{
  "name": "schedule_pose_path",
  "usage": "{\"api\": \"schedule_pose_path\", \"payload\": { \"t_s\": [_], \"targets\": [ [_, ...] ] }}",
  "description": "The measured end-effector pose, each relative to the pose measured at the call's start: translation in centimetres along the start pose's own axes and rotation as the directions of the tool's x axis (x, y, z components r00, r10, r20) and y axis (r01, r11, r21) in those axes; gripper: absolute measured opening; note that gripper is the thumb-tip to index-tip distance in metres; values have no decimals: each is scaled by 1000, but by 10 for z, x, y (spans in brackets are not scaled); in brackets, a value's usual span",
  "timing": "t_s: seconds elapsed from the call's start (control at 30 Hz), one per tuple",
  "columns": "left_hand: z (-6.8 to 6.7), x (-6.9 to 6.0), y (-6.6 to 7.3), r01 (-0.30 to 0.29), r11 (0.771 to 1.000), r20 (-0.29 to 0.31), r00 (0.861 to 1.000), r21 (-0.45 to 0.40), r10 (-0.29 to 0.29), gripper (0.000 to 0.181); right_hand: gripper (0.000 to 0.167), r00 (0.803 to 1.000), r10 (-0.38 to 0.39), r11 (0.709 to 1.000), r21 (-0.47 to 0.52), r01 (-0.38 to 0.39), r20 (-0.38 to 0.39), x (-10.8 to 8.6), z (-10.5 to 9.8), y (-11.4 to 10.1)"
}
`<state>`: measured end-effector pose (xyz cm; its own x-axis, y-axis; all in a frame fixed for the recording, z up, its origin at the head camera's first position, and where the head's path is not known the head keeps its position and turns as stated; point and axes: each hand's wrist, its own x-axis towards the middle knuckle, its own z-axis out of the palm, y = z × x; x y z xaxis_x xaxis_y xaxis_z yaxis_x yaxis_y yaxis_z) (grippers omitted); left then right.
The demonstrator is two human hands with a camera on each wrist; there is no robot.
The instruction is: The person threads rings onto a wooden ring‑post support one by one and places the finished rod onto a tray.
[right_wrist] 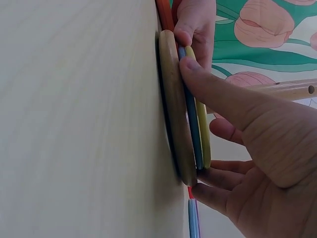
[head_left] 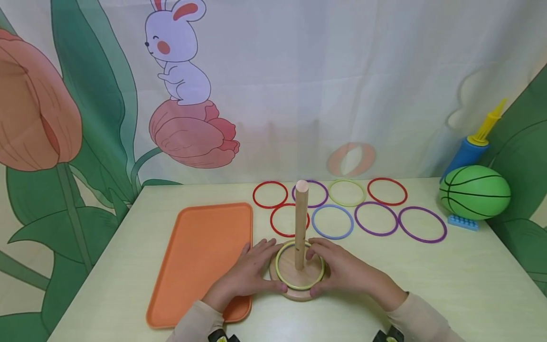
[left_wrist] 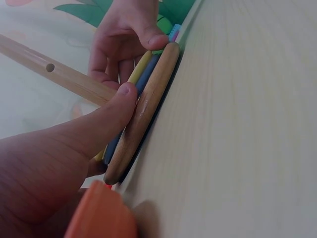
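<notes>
A wooden peg (head_left: 301,213) stands upright on a round wooden base (head_left: 297,296) at the front middle of the table. Around its foot lies a yellow-green ring (head_left: 300,288), stacked on a blue ring (left_wrist: 147,74) visible in both wrist views. My left hand (head_left: 252,270) holds the stacked rings from the left, thumb at the front and fingers behind. From the right, my right hand (head_left: 344,270) grips the same rings, its thumb against their edge in the right wrist view. Both hands are low, close to the base.
An orange tray (head_left: 205,266) lies left, partly under the left forearm. Behind the peg are several loose rings, including a blue ring (head_left: 332,237) and a purple ring (head_left: 423,241). At the right back are a green ball (head_left: 474,192), a blue toy brick (head_left: 463,223) and a blue-and-yellow pump (head_left: 463,154).
</notes>
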<state>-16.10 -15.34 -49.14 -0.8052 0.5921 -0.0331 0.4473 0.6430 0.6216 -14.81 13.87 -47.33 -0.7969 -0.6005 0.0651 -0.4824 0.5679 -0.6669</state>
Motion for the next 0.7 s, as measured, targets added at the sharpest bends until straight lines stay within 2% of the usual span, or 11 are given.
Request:
{"api": "schedule_pose_path", "payload": {
  "t_s": [0.27,0.53,0.7],
  "targets": [
    [0,0,-1,2,1000,2,1000,-10,-2,98,68,1000,29,1000,6,-29,8,-1,0,0],
    [0,0,-1,-3,1000,0,1000,-8,3,100,80,1000,9,1000,9,-9,6,-3,-3,2],
    [-1,0,-1,-3,1000,4,1000,-10,3,101,89,999,28,999,-28,-29,-45,-9,-11,10]
  ]
}}
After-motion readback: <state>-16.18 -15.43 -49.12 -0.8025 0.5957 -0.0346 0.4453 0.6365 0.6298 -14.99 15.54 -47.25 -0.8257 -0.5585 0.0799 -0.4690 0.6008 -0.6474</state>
